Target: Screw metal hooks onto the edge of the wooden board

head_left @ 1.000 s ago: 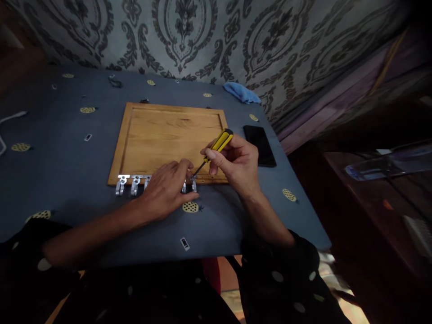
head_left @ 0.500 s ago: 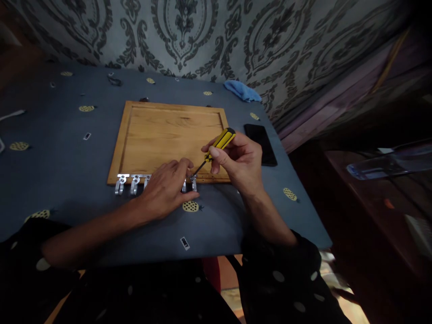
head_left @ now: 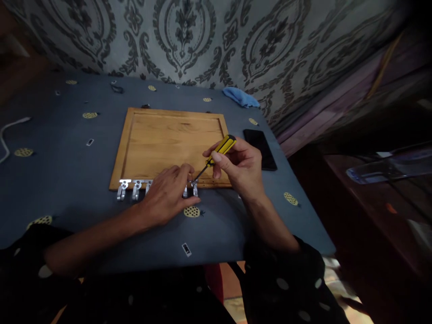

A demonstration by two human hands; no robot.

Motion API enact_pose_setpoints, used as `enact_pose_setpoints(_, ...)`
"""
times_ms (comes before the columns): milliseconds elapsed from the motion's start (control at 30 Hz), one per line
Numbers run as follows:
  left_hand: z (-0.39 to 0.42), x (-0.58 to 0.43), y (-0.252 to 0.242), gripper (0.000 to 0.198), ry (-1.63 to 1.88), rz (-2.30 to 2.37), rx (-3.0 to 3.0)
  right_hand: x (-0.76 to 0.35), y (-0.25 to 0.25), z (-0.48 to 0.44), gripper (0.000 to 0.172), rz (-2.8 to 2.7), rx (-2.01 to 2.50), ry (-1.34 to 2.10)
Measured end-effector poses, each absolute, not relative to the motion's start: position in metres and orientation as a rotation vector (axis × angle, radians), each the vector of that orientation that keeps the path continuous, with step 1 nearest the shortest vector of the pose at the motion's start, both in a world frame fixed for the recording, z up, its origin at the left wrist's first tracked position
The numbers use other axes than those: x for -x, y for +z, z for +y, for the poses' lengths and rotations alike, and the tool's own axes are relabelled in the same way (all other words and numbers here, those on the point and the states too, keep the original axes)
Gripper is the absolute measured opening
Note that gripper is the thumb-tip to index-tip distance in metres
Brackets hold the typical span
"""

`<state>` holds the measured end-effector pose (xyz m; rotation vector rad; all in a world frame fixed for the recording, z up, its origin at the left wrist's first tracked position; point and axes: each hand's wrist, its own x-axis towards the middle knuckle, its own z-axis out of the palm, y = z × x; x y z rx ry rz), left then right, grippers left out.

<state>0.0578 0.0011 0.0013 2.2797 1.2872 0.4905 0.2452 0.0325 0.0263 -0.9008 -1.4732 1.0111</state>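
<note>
A square wooden board [head_left: 168,139] lies flat on the blue patterned tablecloth [head_left: 60,175]. Along its near edge runs a silver metal hook rail [head_left: 130,186]. My left hand [head_left: 168,195] rests palm down over the rail's right part, fingers pressed onto it. My right hand [head_left: 239,166] is closed round a yellow and black screwdriver [head_left: 218,153], held slanted. The screwdriver's tip meets the rail's right end by my left fingertips. The screw itself is too small to see.
A black phone [head_left: 260,143] lies right of the board. A blue cloth [head_left: 240,96] sits by the patterned wall at the back. A white cable [head_left: 10,130] trails at the far left. The table's right edge drops off to dark furniture.
Both hands stay in place on the rail and screwdriver. The view has tilted slightly, shifting everything a little lower in the picture.
</note>
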Motion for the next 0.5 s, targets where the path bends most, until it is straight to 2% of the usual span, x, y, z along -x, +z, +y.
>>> enact_pose_setpoints(233,0.0011,-0.0576,0.0011,0.046,0.496,1.273,-2.296,-0.2523,0.025,0.0334,0.029,-1.51,0.846,1.094)
enact_pose_setpoints(500,0.0013,-0.0576,-0.0005,0.049,0.522,1.287,-2.336,-0.2462,0.0192,0.0357,0.032,-1.478,0.912,0.977)
